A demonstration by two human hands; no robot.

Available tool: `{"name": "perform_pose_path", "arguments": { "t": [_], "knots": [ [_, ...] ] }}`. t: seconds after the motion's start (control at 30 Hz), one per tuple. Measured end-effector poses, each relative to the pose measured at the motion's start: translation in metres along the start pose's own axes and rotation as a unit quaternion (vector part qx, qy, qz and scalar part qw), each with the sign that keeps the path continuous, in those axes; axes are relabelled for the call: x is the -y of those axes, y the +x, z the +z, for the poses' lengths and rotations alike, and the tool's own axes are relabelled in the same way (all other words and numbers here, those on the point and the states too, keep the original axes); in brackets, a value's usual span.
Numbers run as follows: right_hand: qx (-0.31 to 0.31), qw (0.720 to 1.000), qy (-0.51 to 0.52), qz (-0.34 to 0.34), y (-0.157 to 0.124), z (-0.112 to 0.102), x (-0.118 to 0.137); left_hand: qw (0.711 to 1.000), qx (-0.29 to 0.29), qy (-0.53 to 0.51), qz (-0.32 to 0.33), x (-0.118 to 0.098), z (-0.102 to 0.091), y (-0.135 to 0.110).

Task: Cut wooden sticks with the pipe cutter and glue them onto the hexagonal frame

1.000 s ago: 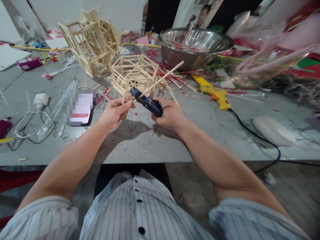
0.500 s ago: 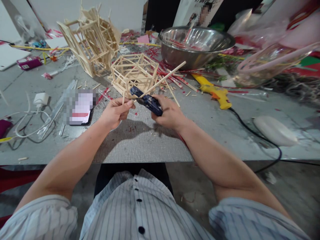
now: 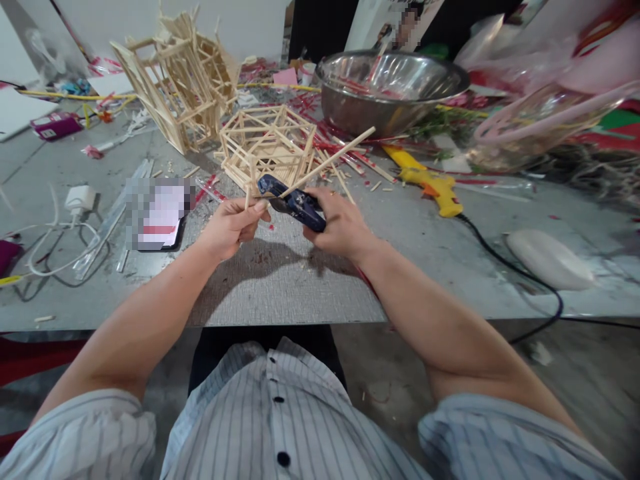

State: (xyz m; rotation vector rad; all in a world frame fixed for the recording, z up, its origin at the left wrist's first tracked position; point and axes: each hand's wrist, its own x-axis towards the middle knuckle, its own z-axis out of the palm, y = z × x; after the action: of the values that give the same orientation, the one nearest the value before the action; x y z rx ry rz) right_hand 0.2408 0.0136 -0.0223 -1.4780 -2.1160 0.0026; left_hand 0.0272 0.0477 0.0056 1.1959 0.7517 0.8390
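Observation:
My left hand [image 3: 237,227] is closed, thumb and fingers pinching thin wooden sticks. A short piece pokes up from its fingers. A long wooden stick [image 3: 345,155] slants up to the right from beside the fingertips, passing behind a dark blue hand cutter [image 3: 306,207]. My right hand [image 3: 343,223] is wrapped round the cutter, whose jaw end lies close to the left fingertips; whether the blades touch the stick is hard to see. Just beyond both hands rests a six-sided stick frame [image 3: 270,143] with a floor of sticks.
A taller stick frame [image 3: 183,87] stands at back left. Beyond the hands sits a steel bowl [image 3: 385,110]. A yellow glue gun [image 3: 433,183] with a black cord lies right, near a white oval object [image 3: 550,260]. A phone [image 3: 163,213] and a charger [image 3: 80,199] lie left.
The cutter's upper handle has tilted slightly, and the long stick's far end has shifted a little to the right. Both hands stay nearly in place.

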Motion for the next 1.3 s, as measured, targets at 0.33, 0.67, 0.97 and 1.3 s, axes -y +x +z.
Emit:
{"name": "perform_pose_path", "arguments": {
  "t": [0.33, 0.67, 0.97, 1.3],
  "knots": [
    [0.008, 1.0, -0.006, 0.018, -0.001, -0.001, 0.003, 1.0, 0.011, -0.002, -0.012, 0.001, -0.001, 0.0],
    [0.023, 0.999, -0.015, 0.018, -0.001, -0.002, 0.003, 1.0, 0.002, -0.006, -0.024, 0.001, 0.0, -0.001],
    [0.03, 0.998, -0.034, 0.042, -0.001, -0.005, 0.007, 0.999, 0.021, -0.017, -0.026, -0.001, 0.0, -0.002],
    [0.013, 0.999, -0.019, 0.042, 0.001, 0.0, 0.003, 1.0, 0.017, -0.016, 0.017, 0.003, 0.0, 0.0]
  ]
}}
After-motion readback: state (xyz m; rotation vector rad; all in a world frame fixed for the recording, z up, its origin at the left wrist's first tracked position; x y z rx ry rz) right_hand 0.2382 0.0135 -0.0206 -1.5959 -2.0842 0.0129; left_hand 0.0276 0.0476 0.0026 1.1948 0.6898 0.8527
